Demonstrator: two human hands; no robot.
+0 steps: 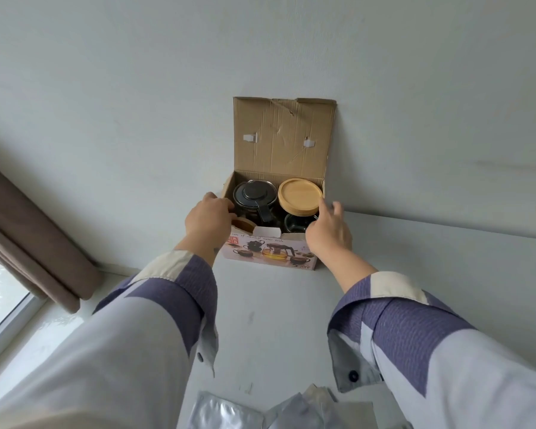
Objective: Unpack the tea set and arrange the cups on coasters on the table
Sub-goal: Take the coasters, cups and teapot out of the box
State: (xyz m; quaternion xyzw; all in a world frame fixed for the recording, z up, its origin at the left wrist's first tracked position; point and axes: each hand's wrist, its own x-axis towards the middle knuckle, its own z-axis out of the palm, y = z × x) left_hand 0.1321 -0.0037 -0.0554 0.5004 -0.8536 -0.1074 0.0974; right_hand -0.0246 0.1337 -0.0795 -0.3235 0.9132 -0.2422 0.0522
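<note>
We cannot tell our left hand fingers, hidden inside open brown cardboard box, right hand fingers spread by round wooden coaster, black-lidded glass teapot, dark glass cup half hidden

Brown curtain beside a window at left; silvery foil packets along the near edge.

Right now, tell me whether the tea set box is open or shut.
Open. The box has its lid flap standing up against the wall, and the teapot shows inside.
</note>
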